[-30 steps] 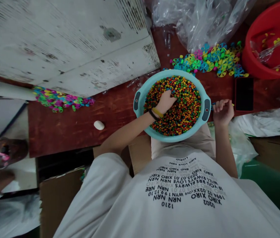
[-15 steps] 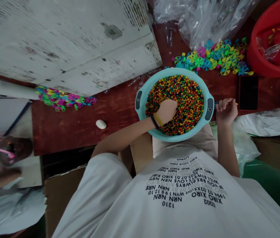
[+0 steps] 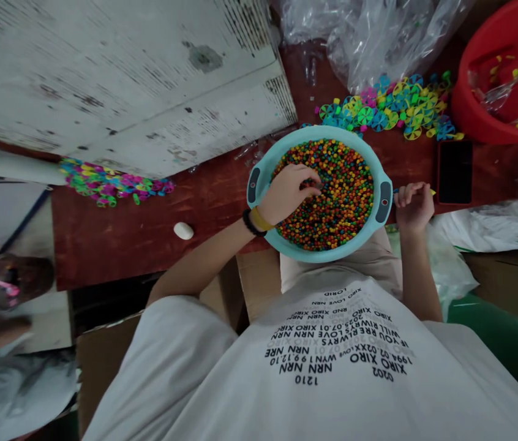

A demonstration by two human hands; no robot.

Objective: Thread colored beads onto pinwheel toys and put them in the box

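Note:
A teal basin (image 3: 259, 177) full of small multicoloured beads (image 3: 341, 196) sits at the near edge of a red-brown table (image 3: 125, 239), against my lap. My left hand (image 3: 286, 193) rests on the beads at the basin's left side. Its fingers are curled with the tips gathered on the beads, and what they pinch is hidden. A yellow band and a black band circle that wrist. My right hand (image 3: 412, 205) is just outside the basin's right handle, closed round a thin stick (image 3: 431, 192) whose ends poke out on both sides.
A pile of coloured pinwheel pieces (image 3: 387, 110) lies behind the basin, and a smaller pile (image 3: 112, 184) at the left. A black phone (image 3: 455, 171), a red tub (image 3: 470, 110), clear plastic bags (image 3: 369, 37) and a white pebble-like object (image 3: 183, 231) are around. Another person (image 3: 6, 288) is at far left.
My left hand has moved from the middle of the beads, where it made a fist, back toward the basin's left rim with its fingers curled. My right hand has stayed in place.

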